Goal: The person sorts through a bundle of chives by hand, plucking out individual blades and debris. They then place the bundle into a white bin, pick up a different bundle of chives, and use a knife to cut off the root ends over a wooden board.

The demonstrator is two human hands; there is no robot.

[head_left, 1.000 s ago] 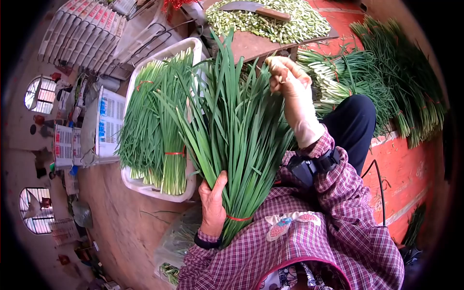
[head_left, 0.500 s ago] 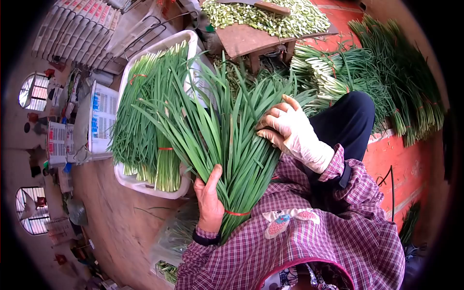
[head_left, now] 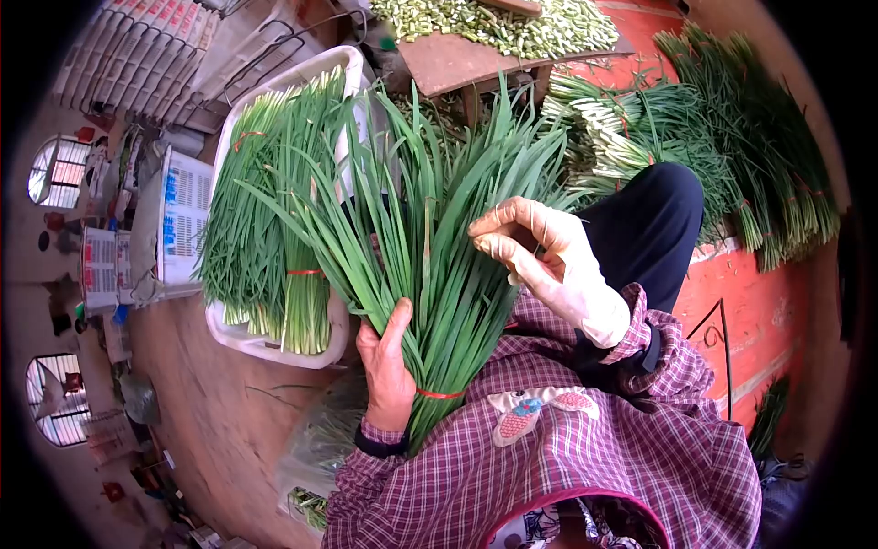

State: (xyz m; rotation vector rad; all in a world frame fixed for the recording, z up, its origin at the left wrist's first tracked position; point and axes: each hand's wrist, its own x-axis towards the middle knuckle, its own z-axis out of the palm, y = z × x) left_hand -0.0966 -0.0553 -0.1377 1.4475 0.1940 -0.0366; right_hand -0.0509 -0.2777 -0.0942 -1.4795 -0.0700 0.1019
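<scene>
My left hand (head_left: 388,377), bare, is wrapped round the lower part of a bunch of garlic chives (head_left: 457,311), its thumb lying up along the leaves. A red band (head_left: 441,394) circles the bunch just beside that hand, and the long green leaves fan out away from me. My right hand (head_left: 558,265), in a pale thin glove, hovers over the right side of the leaves. Its thumb and forefinger meet in a pinch; whatever is between the tips, if anything, is too small to make out.
A white plastic crate (head_left: 274,352) of banded chives stands at the left. Ahead, a low wooden table (head_left: 457,64) carries a heap of chopped pale stalks (head_left: 512,35). More chive bundles (head_left: 649,137) lie on the red floor at the right. A clear plastic bag (head_left: 315,448) is beside my left sleeve.
My right hand has lifted off the leaves and turned, its fingers now curled into a pinch. The left hand still holds the bunch. The whole view has shifted slightly.
</scene>
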